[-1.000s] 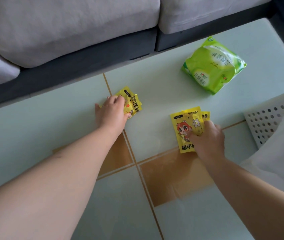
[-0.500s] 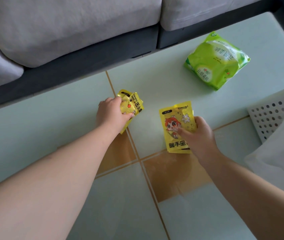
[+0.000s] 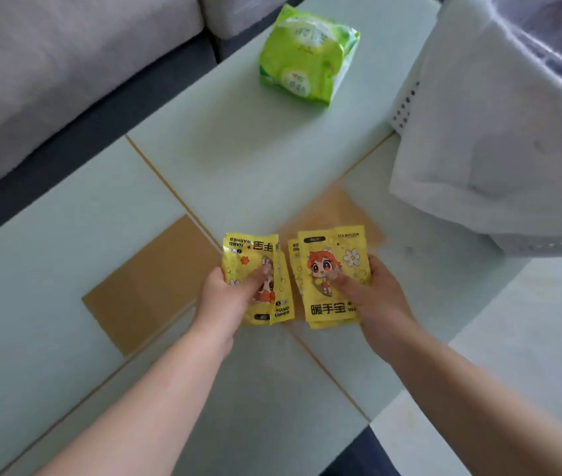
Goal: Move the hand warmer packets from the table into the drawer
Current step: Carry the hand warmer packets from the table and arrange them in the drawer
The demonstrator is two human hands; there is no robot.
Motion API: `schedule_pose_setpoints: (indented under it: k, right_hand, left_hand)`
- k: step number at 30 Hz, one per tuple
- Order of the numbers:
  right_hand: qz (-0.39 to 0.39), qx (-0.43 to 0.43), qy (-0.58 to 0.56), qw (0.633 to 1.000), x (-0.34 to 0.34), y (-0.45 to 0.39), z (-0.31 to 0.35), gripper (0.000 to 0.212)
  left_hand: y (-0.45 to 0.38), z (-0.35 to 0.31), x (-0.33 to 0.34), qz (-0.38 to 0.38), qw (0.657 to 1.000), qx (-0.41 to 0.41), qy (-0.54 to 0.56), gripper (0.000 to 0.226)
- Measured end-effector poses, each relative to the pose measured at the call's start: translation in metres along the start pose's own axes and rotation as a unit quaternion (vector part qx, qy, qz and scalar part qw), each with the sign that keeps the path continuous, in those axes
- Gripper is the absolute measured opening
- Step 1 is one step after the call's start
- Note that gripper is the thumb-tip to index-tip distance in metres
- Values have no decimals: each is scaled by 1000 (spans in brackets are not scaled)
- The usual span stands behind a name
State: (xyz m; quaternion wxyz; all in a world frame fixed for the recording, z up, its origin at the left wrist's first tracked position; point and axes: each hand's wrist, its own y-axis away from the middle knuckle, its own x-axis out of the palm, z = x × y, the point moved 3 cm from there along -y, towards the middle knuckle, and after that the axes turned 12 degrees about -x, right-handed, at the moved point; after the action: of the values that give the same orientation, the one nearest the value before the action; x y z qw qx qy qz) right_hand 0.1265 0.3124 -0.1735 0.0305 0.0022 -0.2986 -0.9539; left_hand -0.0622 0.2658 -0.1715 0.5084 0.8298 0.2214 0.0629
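Nearest the camera, two bare forearms reach over the bench point(image 3: 66, 269), a smooth pale-green glass top crossed by thin tan seams with tan squares showing through it. The left hand point(image 3: 228, 297) grips a small stack of hand warmer packets point(image 3: 255, 255), thumb curled over the printed face and the other fingers hidden behind. The right hand point(image 3: 372, 297) grips a second stack of packets point(image 3: 327, 269) the same way, thumb across the front. Both stacks are held side by side just above the bench's middle, close but apart. The packets are flat, glossy yellow foil rectangles, long axis running away from the camera; the right stack's front shows an orange-haired cartoon figure and a white flower with its lettering upright, while the left stack's top packet reads upside down. Farther off, toward the bench's far edge, lies a puffy green plastic pack point(image 3: 303, 56). At the right edge stands a white perforated basket point(image 3: 406, 104) draped with white cloth point(image 3: 495, 132). Beyond the bench are grey fabric sofa cushions point(image 3: 66, 63).
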Motion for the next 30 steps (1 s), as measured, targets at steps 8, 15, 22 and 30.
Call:
schedule_pose_setpoints:
  k: [8,15,22,30]
  right_hand:
    - [-111,15,-127,986,-94,97,-33,27]
    - [-249,-21,-226,941,-195,186,-65,25]
    - [-392,-27,-304,868,-269,286,-126,31]
    - [-507,-32,-381,772,-329,409,-212,25]
  left_hand:
    - [51,48,69,91,991,-4,-95,18]
    - [107,96,163,182,946,42,-263,13]
    - [175,165,235,266,881,41,-389,26]
    - [258,284,291,305,804,54,-508,29]
